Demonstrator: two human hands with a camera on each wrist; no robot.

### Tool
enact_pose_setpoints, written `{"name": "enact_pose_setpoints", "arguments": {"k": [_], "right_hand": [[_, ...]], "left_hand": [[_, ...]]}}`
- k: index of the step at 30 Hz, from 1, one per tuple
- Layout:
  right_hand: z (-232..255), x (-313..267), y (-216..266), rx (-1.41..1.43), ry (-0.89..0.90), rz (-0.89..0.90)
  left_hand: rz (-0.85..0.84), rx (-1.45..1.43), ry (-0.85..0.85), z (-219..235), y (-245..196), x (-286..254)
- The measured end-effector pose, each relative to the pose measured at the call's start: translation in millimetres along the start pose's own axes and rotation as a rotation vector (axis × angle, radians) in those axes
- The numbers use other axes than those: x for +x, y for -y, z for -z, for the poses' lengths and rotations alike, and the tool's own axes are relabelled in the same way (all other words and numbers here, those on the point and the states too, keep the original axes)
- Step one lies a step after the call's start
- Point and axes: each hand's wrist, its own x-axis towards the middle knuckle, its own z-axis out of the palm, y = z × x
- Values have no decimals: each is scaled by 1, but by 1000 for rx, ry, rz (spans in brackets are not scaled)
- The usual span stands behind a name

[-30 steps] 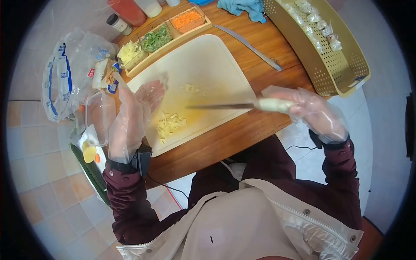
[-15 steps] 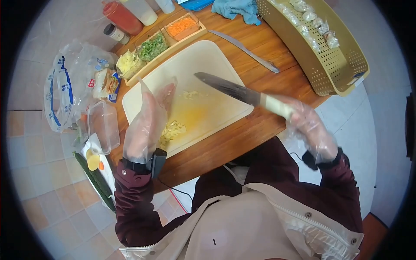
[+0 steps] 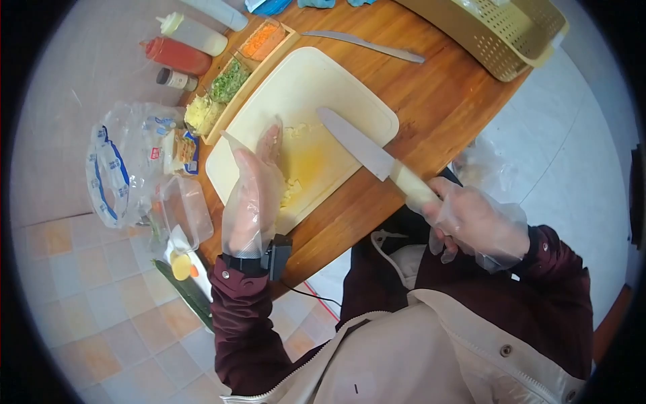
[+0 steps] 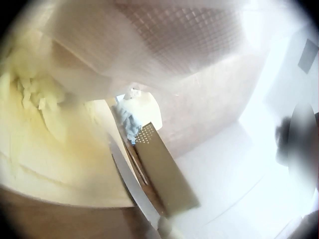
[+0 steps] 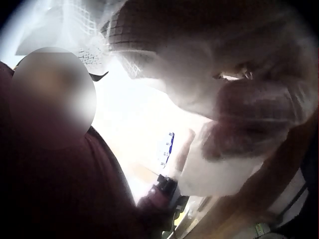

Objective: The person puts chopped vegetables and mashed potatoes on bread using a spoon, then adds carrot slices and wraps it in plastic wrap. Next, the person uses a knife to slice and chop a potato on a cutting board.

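Note:
In the head view my gloved right hand [image 3: 474, 219] grips the pale handle of a large knife [image 3: 360, 145], its blade above the right part of the cutting board [image 3: 316, 74]. My gloved left hand [image 3: 254, 195] has its fingers extended, at the board's left side, next to chopped yellow pieces [image 3: 291, 192], which it partly hides. More small pieces lie farther up the board by a yellow stain. The left wrist view shows the chopped pieces [image 4: 40, 99] close up and the knife blade [image 4: 132, 181]. Curled right fingers [image 5: 239, 134] fill much of the right wrist view.
Behind the board a wooden tray [image 3: 259, 77] holds containers of yellow, green and orange bits. Bottles, a red one [image 3: 176, 56] among them, stand beyond. A second knife [image 3: 367, 44] and a perforated basket [image 3: 505, 40] are at the back right; a plastic bag [image 3: 128, 161] and clear box [image 3: 187, 212] at left.
The head view has shifted and turned. The right hand, still holding the knife, has moved nearer the body, with the blade slanting more steeply. The left hand remains extended over the board's left side.

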Motion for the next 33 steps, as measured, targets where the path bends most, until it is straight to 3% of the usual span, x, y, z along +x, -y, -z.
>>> {"name": "enact_pose_setpoints", "arguments": {"k": [6, 7, 11, 14, 15, 17, 19, 21, 23, 26, 29, 33], "right_hand": [[-18, -7, 29, -134, -5, -53], [-25, -3, 20, -275, -81, 106], [-47, 6, 5, -540, -257, 444], [-60, 18, -5, -567, -283, 526], [-63, 22, -5, -568, -288, 527], [-67, 25, 0, -514, -291, 510], [-69, 26, 8, -484, -259, 465], [-70, 26, 20, -452, -222, 421], [-71, 26, 32, -221, -106, 157], [-67, 25, 51, -145, -17, 36], [-65, 33, 47, -141, -38, 166], [-46, 40, 106, -265, 10, 191]], "left_hand": [[17, -115, -19, -2, 2, -1], [17, -150, -34, -3, 2, -1], [54, -71, -33, -4, -4, -2], [48, -190, -86, 2, 0, 0], [124, -845, 21, 7, -3, 1], [197, -1504, 141, 7, -5, 0], [32, -296, -62, -3, -2, -3], [5, -212, -68, -2, -3, -4], [-17, -129, -76, -3, -5, -6], [-1, -107, -145, 1, -10, -5], [-47, -270, -195, 29, -9, 1], [-185, -231, -262, 65, -32, -1]]}}
